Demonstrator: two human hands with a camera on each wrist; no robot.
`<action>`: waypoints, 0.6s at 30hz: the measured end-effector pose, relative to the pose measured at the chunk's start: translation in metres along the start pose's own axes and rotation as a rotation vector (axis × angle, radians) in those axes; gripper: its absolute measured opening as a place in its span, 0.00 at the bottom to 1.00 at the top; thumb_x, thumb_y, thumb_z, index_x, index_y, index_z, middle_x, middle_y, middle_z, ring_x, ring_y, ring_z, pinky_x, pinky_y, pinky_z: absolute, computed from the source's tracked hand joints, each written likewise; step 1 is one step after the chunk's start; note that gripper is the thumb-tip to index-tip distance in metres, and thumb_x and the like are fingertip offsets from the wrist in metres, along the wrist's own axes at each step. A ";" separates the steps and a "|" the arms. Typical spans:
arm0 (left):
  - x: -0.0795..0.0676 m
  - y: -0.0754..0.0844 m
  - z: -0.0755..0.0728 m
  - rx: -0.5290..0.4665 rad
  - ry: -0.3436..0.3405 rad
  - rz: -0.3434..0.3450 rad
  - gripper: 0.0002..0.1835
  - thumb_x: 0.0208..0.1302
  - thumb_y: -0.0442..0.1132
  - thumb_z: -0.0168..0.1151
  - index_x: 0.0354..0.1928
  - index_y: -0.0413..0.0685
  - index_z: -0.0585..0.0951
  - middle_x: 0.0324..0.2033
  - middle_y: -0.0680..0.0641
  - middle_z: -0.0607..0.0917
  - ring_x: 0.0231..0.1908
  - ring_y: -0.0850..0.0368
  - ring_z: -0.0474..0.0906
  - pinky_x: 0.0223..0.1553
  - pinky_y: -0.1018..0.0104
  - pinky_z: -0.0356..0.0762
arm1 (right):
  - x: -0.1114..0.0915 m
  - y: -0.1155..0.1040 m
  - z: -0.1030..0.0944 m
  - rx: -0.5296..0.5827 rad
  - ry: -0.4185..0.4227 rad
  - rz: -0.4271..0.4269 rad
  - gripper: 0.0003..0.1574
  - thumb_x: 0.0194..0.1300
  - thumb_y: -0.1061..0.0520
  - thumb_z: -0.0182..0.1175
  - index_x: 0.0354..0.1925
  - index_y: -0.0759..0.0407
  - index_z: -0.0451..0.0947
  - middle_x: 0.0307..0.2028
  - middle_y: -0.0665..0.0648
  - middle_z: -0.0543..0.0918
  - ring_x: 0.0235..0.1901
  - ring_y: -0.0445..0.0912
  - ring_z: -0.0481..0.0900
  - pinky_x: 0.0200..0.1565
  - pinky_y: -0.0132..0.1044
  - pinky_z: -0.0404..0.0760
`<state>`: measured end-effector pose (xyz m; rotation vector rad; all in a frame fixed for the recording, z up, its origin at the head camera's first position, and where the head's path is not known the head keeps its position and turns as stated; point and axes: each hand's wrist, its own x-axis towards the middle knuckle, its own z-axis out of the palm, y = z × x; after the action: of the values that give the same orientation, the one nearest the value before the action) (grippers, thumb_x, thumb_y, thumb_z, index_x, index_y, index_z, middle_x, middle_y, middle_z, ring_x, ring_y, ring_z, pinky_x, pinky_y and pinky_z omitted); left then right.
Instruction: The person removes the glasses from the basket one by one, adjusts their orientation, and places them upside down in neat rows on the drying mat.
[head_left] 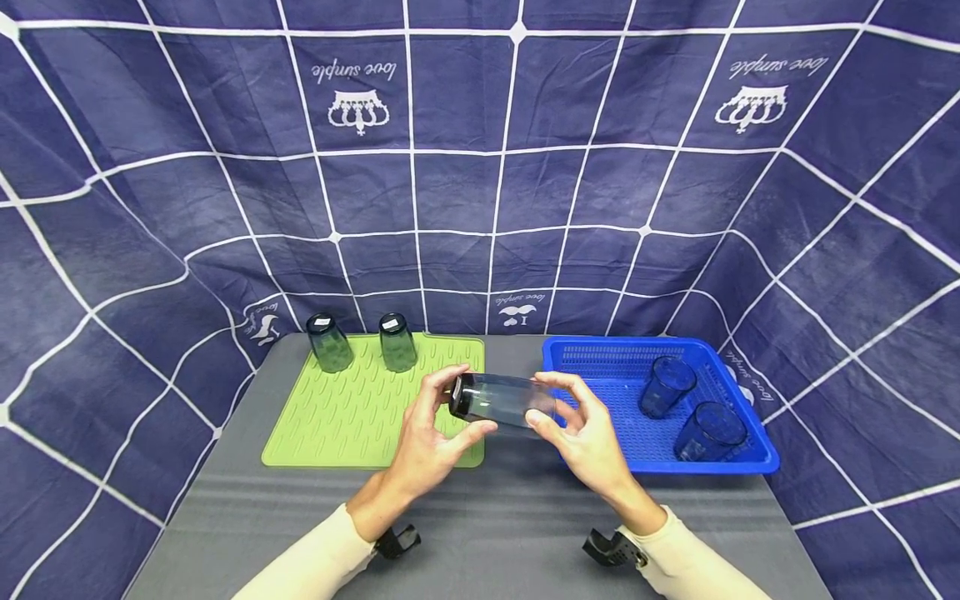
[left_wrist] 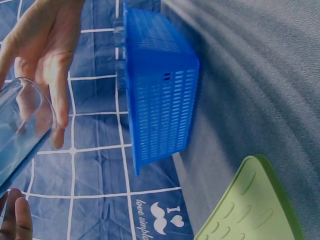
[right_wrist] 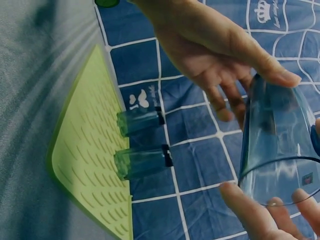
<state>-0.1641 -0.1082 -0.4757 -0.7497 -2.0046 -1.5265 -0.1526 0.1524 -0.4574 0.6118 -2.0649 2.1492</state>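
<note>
A clear bluish drinking glass [head_left: 498, 402] lies sideways in the air between both hands, above the table. My left hand [head_left: 431, 433] holds its dark base end, thumb below and fingers behind. The right hand [head_left: 588, 429] grips the rim end, its thumb on the near side and fingers round the far side. In the right wrist view the glass [right_wrist: 280, 135] shows its open rim and a small label. Two more glasses [head_left: 330, 343] [head_left: 397, 343] stand upside down on a green drying mat [head_left: 337, 433], with white stickers on their bases.
At the right, a blue plastic basket [head_left: 600, 340] with perforated walls holds two glasses [head_left: 667, 386] [head_left: 710, 432], rims up. A grey cloth [head_left: 495, 517] covers the table. Behind and at the sides hangs a blue curtain [head_left: 465, 192] with a white grid.
</note>
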 end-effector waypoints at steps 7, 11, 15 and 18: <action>0.005 0.002 0.000 -0.067 0.007 0.059 0.46 0.60 0.27 0.89 0.79 0.38 0.76 0.63 0.34 0.90 0.59 0.61 0.90 0.67 0.75 0.86 | -0.001 0.003 0.000 0.026 -0.079 -0.001 0.34 0.81 0.70 0.68 0.79 0.71 0.73 0.75 0.47 0.81 0.62 0.40 0.92 0.58 0.34 0.95; 0.007 0.003 0.000 -0.104 -0.001 0.071 0.44 0.63 0.26 0.87 0.79 0.37 0.76 0.63 0.32 0.89 0.60 0.62 0.90 0.66 0.72 0.89 | -0.001 0.004 0.000 0.017 -0.101 0.017 0.33 0.82 0.69 0.68 0.79 0.70 0.74 0.76 0.53 0.80 0.62 0.40 0.92 0.59 0.35 0.95; 0.010 0.003 -0.001 -0.109 -0.001 0.094 0.43 0.63 0.25 0.86 0.79 0.36 0.77 0.62 0.32 0.89 0.59 0.63 0.90 0.65 0.69 0.91 | 0.001 0.003 0.001 -0.005 -0.124 0.026 0.32 0.82 0.68 0.69 0.78 0.70 0.75 0.77 0.66 0.78 0.60 0.40 0.92 0.59 0.35 0.95; 0.012 0.004 -0.002 -0.098 -0.001 0.112 0.43 0.61 0.23 0.86 0.78 0.36 0.79 0.61 0.33 0.88 0.60 0.62 0.89 0.65 0.69 0.91 | 0.002 0.004 0.001 -0.029 -0.138 0.033 0.31 0.82 0.67 0.69 0.78 0.68 0.77 0.78 0.70 0.77 0.60 0.40 0.92 0.59 0.36 0.95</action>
<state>-0.1701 -0.1081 -0.4641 -0.8871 -1.8665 -1.5675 -0.1553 0.1513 -0.4607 0.7481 -2.1857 2.1464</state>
